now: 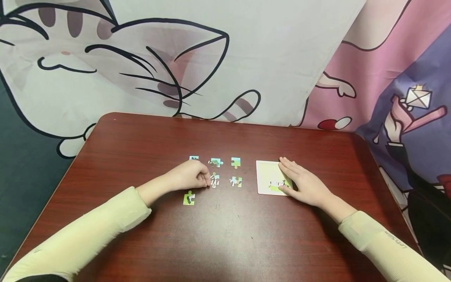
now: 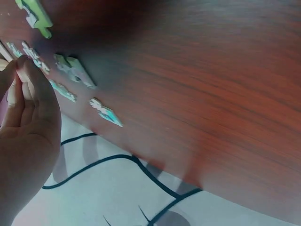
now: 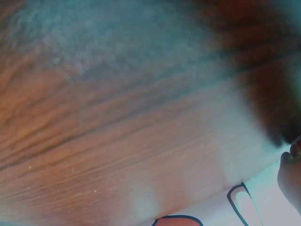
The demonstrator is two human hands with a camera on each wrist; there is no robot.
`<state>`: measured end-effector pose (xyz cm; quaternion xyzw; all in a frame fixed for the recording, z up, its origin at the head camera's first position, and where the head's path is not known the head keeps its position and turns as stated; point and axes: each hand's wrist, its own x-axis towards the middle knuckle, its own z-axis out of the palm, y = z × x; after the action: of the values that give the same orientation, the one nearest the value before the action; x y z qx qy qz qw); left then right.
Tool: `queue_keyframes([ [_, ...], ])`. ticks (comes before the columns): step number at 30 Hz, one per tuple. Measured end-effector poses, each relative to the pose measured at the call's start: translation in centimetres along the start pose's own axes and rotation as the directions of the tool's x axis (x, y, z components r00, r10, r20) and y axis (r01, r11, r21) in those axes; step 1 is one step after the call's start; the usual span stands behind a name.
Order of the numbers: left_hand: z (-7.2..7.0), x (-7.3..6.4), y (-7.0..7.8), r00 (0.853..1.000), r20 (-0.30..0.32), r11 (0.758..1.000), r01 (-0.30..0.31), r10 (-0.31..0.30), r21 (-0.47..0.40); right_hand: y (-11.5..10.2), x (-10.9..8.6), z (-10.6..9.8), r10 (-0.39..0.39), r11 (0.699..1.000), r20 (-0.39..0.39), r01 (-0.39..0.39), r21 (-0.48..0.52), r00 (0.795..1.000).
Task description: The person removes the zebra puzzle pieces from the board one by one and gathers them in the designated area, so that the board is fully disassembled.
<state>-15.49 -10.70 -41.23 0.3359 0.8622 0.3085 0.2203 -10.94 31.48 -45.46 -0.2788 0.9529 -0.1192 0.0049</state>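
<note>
Jigsaw puzzle pieces lie spaced apart in rows on the brown table. My left hand [image 1: 188, 175] has its thumb and fingertips together at the left edge of a puzzle piece with white and green print [image 1: 214, 180]; the left wrist view shows the fingertips meeting at this piece [image 2: 35, 56]. Another piece [image 2: 75, 70] lies beside that hand, covered by it in the head view. My right hand [image 1: 304, 183] rests with extended fingers on the right side of a pale square card [image 1: 266, 176] with a small picture. Only a sliver of that hand [image 3: 290, 176] shows in the right wrist view.
Along the far row lie a blue piece [image 1: 194, 158], a green-blue piece [image 1: 215, 162] and another piece [image 1: 235, 161]. One piece [image 1: 237, 181] is right of the left hand; a green one [image 1: 189, 198] is nearer. A cat-print cloth [image 1: 282, 58] hangs behind the table [image 1: 225, 243].
</note>
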Motion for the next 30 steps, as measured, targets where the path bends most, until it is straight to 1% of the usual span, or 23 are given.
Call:
queue_keyframes([
  [7,0.3,2.2,1.5,1.0,0.016,1.0,-0.018,0.018,0.002,0.0,0.0,0.0,-0.006,1.0,-0.005,0.006,0.019,1.0],
  [16,0.9,5.5,3.8,0.997,0.045,0.997,-0.062,0.06,0.036,0.1,0.0,0.0,0.004,1.0,0.005,-0.004,0.024,1.0],
  [21,1.5,7.5,4.9,0.994,0.051,0.994,-0.096,0.093,0.059,0.1,0.0,-0.1,-0.001,1.0,0.008,0.001,0.02,1.0],
  [25,2.0,8.9,6.0,0.991,0.049,0.989,-0.126,0.122,0.08,0.2,-0.1,0.0,-0.009,1.0,0.003,0.009,0.013,1.0],
  [30,2.8,10.2,7.2,0.991,0.054,0.988,-0.125,0.121,0.093,0.5,-0.1,0.1,-0.016,1.0,0.009,0.016,-0.003,1.0],
])
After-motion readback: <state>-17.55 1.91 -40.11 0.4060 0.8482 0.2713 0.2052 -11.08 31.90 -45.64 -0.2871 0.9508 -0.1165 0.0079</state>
